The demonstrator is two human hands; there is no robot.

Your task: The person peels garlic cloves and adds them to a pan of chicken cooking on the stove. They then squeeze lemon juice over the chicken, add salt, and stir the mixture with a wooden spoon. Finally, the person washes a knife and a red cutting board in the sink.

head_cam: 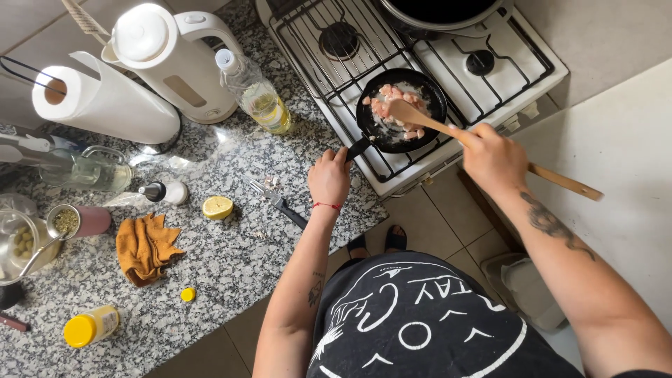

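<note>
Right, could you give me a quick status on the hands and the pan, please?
Left hand grips pan handle. Right hand holds wooden spatula, blade in frying pan among meat pieces. Nothing blocking.

Counter: paper towel roll (105,101), white kettle (168,59), oil btl (259,94), lemon half (218,207), orange cloth (145,246).

- One frying pan (400,110)
- One wooden spatula (490,148)
- One paper towel roll (105,105)
- One kettle (171,59)
- One oil bottle (255,94)
- One lemon half (218,207)
- One orange cloth (145,246)
- One fork (278,203)
- Two hands: left hand (329,178), right hand (493,159)
</note>
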